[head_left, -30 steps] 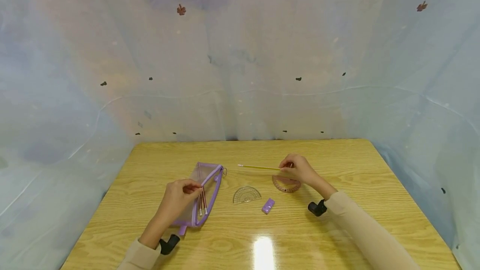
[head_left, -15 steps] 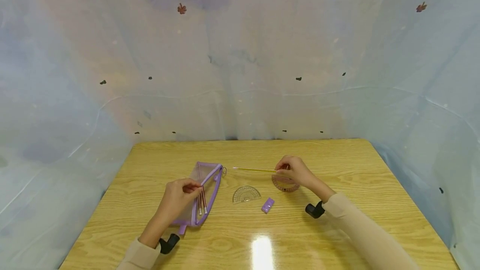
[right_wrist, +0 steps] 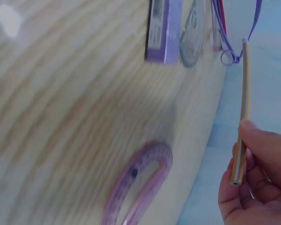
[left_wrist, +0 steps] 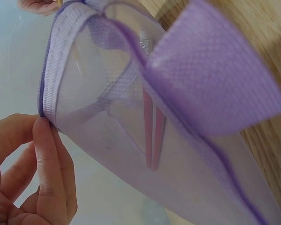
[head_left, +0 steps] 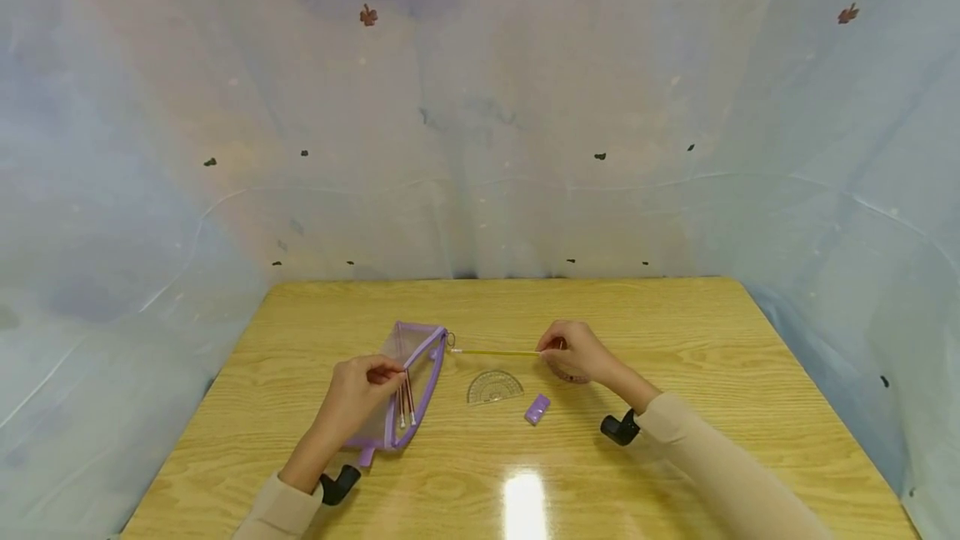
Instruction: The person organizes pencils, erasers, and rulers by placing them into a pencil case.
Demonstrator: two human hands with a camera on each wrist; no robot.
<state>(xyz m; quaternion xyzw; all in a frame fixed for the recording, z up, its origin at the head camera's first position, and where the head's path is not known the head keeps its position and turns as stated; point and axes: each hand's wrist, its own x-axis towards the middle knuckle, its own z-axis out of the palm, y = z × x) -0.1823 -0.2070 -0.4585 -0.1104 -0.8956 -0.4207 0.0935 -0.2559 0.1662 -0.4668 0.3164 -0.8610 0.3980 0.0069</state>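
My left hand (head_left: 360, 390) pinches the zipper edge of a purple mesh pencil case (left_wrist: 93, 136), holding its mouth apart. Inside the case lie two red pencils (left_wrist: 150, 126), seen through the mesh. A yellow striped pencil (head_left: 495, 352) is pinched near one end by my right hand (head_left: 576, 350), level above the table. The pencil's white-tipped end points left and looks close to the case's ring (right_wrist: 228, 58); whether they touch I cannot tell. Below the right hand sits a pink protractor (right_wrist: 140, 183), partly hidden in the head view.
Between the hands lie a clear protractor (head_left: 495, 387) and a purple eraser (head_left: 537, 409) on the wooden table (head_left: 600, 473). A patterned curtain (head_left: 480, 107) hangs behind the table's far edge.
My right hand has moved left and slightly nearer, bringing the yellow pencil toward the pencil case. The left hand keeps its grip on the case edge and stays in place.
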